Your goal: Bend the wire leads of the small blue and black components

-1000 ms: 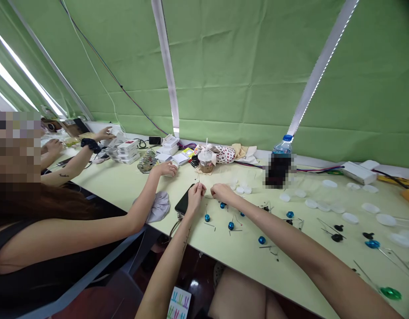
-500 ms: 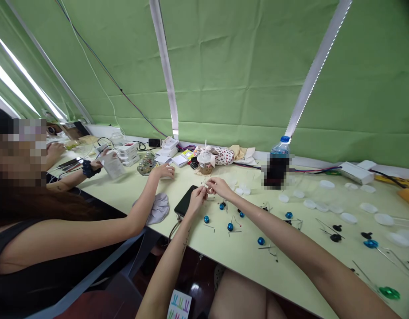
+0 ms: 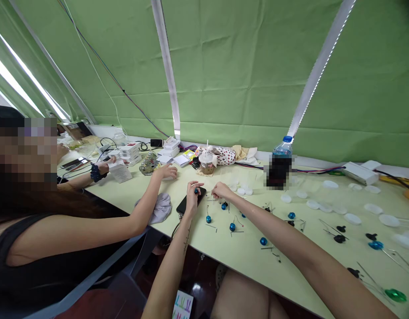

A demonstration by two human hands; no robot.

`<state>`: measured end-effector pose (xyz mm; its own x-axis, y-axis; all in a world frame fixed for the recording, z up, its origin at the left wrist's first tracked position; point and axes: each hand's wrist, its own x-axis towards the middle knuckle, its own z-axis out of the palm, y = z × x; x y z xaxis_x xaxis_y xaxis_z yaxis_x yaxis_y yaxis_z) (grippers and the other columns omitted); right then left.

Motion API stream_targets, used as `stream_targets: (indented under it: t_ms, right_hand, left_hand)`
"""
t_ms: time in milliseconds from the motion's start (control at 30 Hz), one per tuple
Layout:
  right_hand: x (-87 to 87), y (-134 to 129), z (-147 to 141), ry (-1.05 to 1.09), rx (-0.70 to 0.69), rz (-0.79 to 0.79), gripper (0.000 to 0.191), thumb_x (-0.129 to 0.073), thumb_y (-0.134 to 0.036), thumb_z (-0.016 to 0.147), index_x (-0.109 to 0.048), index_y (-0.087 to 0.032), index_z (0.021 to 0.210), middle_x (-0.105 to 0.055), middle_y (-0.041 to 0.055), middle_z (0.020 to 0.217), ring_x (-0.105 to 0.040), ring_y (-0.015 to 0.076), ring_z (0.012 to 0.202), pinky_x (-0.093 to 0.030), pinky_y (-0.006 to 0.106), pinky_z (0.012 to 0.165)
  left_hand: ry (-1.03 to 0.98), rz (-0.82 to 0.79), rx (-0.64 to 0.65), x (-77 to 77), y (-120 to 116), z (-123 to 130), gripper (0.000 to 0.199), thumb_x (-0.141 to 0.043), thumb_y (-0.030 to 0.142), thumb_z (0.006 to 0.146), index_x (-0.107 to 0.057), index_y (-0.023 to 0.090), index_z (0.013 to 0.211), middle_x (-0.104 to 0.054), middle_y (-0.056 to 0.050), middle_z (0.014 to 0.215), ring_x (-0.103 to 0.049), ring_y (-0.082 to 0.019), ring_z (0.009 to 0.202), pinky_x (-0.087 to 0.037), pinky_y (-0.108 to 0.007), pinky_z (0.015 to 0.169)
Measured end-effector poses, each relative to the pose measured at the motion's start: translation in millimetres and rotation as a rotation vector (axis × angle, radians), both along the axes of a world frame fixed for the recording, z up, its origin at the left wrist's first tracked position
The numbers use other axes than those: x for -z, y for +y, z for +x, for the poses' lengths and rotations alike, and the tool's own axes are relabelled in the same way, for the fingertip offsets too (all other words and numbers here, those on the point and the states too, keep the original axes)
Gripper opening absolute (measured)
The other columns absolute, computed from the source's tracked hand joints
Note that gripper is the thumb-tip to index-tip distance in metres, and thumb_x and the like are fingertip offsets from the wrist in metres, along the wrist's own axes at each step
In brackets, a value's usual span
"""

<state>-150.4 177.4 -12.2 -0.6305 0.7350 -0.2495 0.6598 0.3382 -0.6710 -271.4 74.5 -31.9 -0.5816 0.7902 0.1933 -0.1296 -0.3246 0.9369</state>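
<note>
My left hand (image 3: 192, 198) is above a black phone (image 3: 183, 205), its fingers curled round a small blue ball (image 3: 196, 191). To its right, my right hand (image 3: 222, 190) is closed in a pinch over the tabletop. A short thin metal piece (image 3: 212, 199) points down from its fingertips; its exact kind is too small to tell. Nearest below the hands lie a blue ball (image 3: 208, 219) with a wire, another blue ball (image 3: 223, 206), and a bent metal rod (image 3: 211, 227).
A person (image 3: 91, 235) sits at my left, one arm stretched over the table (image 3: 231, 257). A cup with a straw (image 3: 207, 163) and a bottle (image 3: 282, 150) stand at the back. Several clear discs (image 3: 352, 219), black parts (image 3: 339, 239) and a green piece (image 3: 395, 295) lie at right.
My hands were together at the fingertips and have drawn apart, the left one back over the phone. The blue ball now shows in my left hand. The neighbour's far hand has lowered a white box.
</note>
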Motion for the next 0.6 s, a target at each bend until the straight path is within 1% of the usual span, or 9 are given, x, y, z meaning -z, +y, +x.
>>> stream_targets:
  t_ms: [100, 167, 233, 300, 367, 467, 533, 600]
  right_hand:
    - [-1.9, -3.6, -0.4, -0.045, -0.012, 0.055, 0.025, -0.056, -0.036, 0.092, -0.062, -0.013, 0.1, -0.066, 0.0037, 0.093, -0.063, 0.0135, 0.077, -0.054, 0.031, 0.07]
    - [-6.0, -6.8, 1.3, -0.048, -0.008, 0.131, 0.025, -0.056, -0.036, 0.092, -0.063, -0.013, 0.096, -0.066, 0.0039, 0.092, -0.063, 0.0142, 0.078, -0.053, 0.032, 0.073]
    - [-12.1, -11.3, 3.6, -0.022, 0.0, 0.232, 0.025, -0.055, -0.035, 0.092, -0.064, -0.012, 0.091, -0.067, 0.0072, 0.091, -0.064, 0.0169, 0.083, -0.05, 0.033, 0.076]
    - [-19.9, -17.4, 4.7, 0.036, -0.019, 0.333, 0.026, -0.05, -0.034, 0.094, -0.065, -0.012, 0.092, -0.067, 0.0108, 0.093, -0.063, 0.0192, 0.089, -0.046, 0.031, 0.078]
    - [-28.2, -24.6, 3.2, 0.112, -0.086, 0.408, 0.026, -0.047, -0.034, 0.095, -0.065, -0.015, 0.098, -0.067, 0.0096, 0.098, -0.062, 0.0183, 0.092, -0.043, 0.027, 0.078]
    - [-38.0, -33.9, -2.3, 0.19, -0.216, 0.475, 0.016, -0.055, -0.03, 0.09, -0.064, -0.019, 0.099, -0.067, 0.0048, 0.101, -0.06, 0.0157, 0.093, -0.041, 0.023, 0.077]
    - [-41.6, -36.8, -5.1, 0.204, -0.278, 0.499, 0.011, -0.061, -0.022, 0.084, -0.064, -0.018, 0.093, -0.067, 0.0044, 0.097, -0.06, 0.0158, 0.09, -0.04, 0.023, 0.075]
    - [-43.0, -36.9, -5.4, 0.204, -0.321, 0.508, 0.01, -0.061, -0.015, 0.081, -0.064, -0.017, 0.09, -0.068, 0.004, 0.09, -0.061, 0.0157, 0.084, -0.039, 0.022, 0.071]
  left_hand:
    - [-0.035, 0.017, 0.035, -0.6, -0.9, 1.1, 0.03, -0.035, 0.047, 0.09, -0.046, 0.02, 0.096, -0.069, -0.01, 0.095, -0.045, -0.011, 0.056, -0.039, -0.024, 0.057]
    - [-0.056, 0.034, 0.058, -1.9, -1.7, 2.1, 0.037, -0.032, 0.055, 0.091, -0.046, 0.02, 0.096, -0.07, -0.01, 0.095, -0.044, -0.011, 0.054, -0.038, -0.024, 0.055]
    - [-0.071, 0.05, 0.082, -2.8, -1.9, 3.2, 0.044, -0.031, 0.062, 0.09, -0.046, 0.021, 0.097, -0.07, -0.01, 0.094, -0.043, -0.011, 0.053, -0.038, -0.024, 0.053]
    - [-0.082, 0.062, 0.105, -2.7, -1.3, 4.9, 0.051, -0.03, 0.068, 0.088, -0.046, 0.021, 0.099, -0.07, -0.009, 0.09, -0.044, -0.011, 0.054, -0.038, -0.024, 0.053]
    - [-0.088, 0.064, 0.135, -1.6, -0.2, 7.2, 0.055, -0.03, 0.071, 0.086, -0.047, 0.022, 0.102, -0.067, -0.006, 0.083, -0.046, -0.011, 0.055, -0.038, -0.024, 0.054]
    - [-0.087, 0.055, 0.201, 0.4, 0.9, 10.7, 0.059, -0.035, 0.075, 0.081, -0.051, 0.023, 0.105, -0.062, -0.002, 0.078, -0.051, -0.012, 0.06, -0.04, -0.023, 0.055]
    - [-0.08, 0.055, 0.244, 1.3, 1.1, 12.2, 0.063, -0.038, 0.078, 0.077, -0.052, 0.023, 0.104, -0.06, -0.002, 0.08, -0.053, -0.013, 0.063, -0.041, -0.024, 0.057]
    - [-0.069, 0.06, 0.271, 1.8, 1.0, 12.9, 0.068, -0.038, 0.081, 0.074, -0.053, 0.022, 0.102, -0.056, -0.002, 0.078, -0.051, -0.013, 0.062, -0.042, -0.024, 0.057]
